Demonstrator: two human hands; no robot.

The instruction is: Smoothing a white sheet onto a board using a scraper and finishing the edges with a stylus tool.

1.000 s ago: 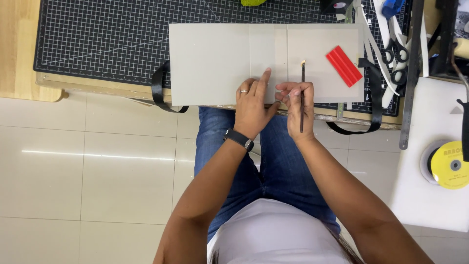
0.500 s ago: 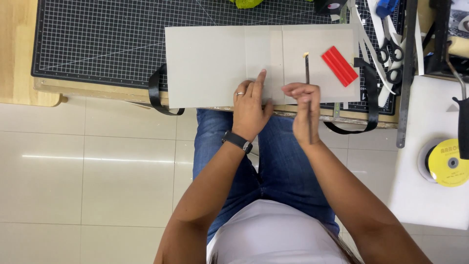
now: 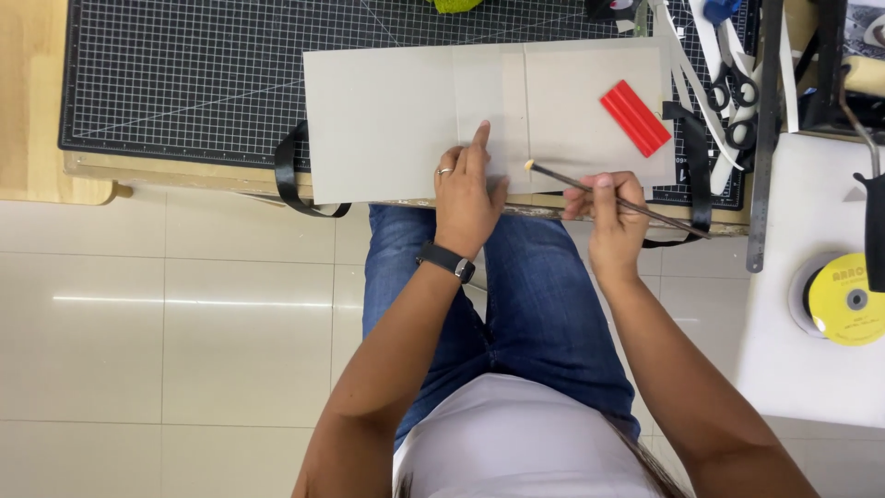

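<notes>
The left hand (image 3: pixel 468 195) lies flat on the grey board (image 3: pixel 396 120), fingers pressed together, forefinger stretched along the narrow spine strip; the right hand (image 3: pixel 616 219) pinches a thin brush (image 3: pixel 608 195) at the near edge, its tip touching the board just right of the left hand; a red block (image 3: pixel 635 117) sits far right on the board, the board on the cutting mat (image 3: pixel 184 83) atop the bench (image 3: pixel 37 101); this looks like glueing along the spine, calling for a steady stroke beside the crease.

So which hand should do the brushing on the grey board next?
Probably the right hand: it already grips the thin brush, tip lying on the grey board by the fold. The left hand is pressed flat, holding the board down.
</notes>
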